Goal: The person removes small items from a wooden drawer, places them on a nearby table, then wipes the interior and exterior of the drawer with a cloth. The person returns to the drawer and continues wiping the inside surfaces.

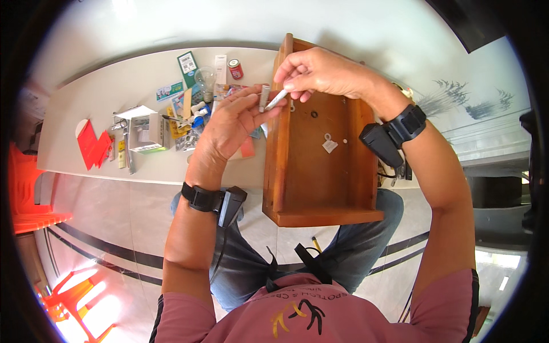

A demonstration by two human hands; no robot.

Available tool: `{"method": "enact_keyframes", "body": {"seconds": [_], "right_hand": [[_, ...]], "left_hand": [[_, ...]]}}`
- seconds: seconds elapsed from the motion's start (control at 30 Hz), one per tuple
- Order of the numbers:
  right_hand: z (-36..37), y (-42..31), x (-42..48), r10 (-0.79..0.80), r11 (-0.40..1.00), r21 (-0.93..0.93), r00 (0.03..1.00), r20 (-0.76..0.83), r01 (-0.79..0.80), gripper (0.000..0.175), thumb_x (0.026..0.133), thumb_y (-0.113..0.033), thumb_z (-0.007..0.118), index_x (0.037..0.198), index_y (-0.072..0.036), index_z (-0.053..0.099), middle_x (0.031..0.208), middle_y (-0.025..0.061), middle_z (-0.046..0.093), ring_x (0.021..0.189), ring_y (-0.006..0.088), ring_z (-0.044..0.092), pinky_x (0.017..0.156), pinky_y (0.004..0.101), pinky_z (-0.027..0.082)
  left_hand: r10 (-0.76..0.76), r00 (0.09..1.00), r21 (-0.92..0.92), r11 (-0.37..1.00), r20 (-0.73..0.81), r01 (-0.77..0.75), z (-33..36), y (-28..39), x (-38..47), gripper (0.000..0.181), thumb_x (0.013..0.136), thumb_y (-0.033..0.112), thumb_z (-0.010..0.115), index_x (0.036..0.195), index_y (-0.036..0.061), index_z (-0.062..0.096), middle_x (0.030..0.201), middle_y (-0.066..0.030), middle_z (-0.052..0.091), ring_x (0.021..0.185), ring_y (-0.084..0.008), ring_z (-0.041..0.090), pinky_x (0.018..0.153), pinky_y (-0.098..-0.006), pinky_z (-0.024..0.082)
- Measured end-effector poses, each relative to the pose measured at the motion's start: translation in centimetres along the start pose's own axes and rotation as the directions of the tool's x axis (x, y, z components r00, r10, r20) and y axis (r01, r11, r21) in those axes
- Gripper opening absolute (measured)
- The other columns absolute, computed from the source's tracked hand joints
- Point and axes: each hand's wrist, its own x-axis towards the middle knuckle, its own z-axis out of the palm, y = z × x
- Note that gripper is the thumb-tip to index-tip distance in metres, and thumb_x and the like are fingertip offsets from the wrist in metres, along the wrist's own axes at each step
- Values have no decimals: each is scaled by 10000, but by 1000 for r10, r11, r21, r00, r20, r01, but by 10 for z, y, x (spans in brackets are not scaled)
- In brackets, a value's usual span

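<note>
My left hand [240, 118] is palm up over the left rim of a wooden drawer [281, 171], holding a small pale tube-like item [264, 98] upright at its fingers. My right hand [306, 77], above the far end of the drawer, pinches a slim white stick-like piece [276, 99] whose lower tip meets the left fingers. What these two pieces are, I cannot tell. Inside the drawer lie a dark ring [314, 114], a small white ring [327, 136], a torn white packet [330, 146] and a tiny white round piece [345, 141].
On the white table [64, 111] left of the drawer are an open white box [148, 130], red envelopes [90, 145], a clear light bulb [205, 81], a red can [235, 69], a green box [187, 68] and mixed small packets. The drawer's near end overhangs the table edge above my legs.
</note>
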Motion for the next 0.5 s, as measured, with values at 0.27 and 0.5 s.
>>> {"method": "enact_keyframes", "body": {"seconds": [0.27, 0.5], "right_hand": [[24, 3, 33, 2, 1000, -27, 996, -93, -4, 265, 959, -149, 639, 1165, 18, 619, 925, 60, 668, 826, 115, 640, 711, 259, 544], [-13, 42, 20, 104, 994, 63, 909, -403, -86, 235, 966, -167, 614, 1136, -5, 629, 937, 38, 660, 812, 106, 642, 697, 257, 557]], "left_hand": [[-37, 998, 95, 995, 41, 33, 1, 5, -2, 346, 1011, 28, 465, 1330, -107, 475, 1281, -247, 598, 1177, -314, 634, 1023, -366, 528], [66, 992, 46, 997, -103, -62, -10, 3, -1, 356, 1011, 27, 432, 1337, -109, 473, 1252, -231, 610, 1086, -280, 649, 965, -356, 539]]}}
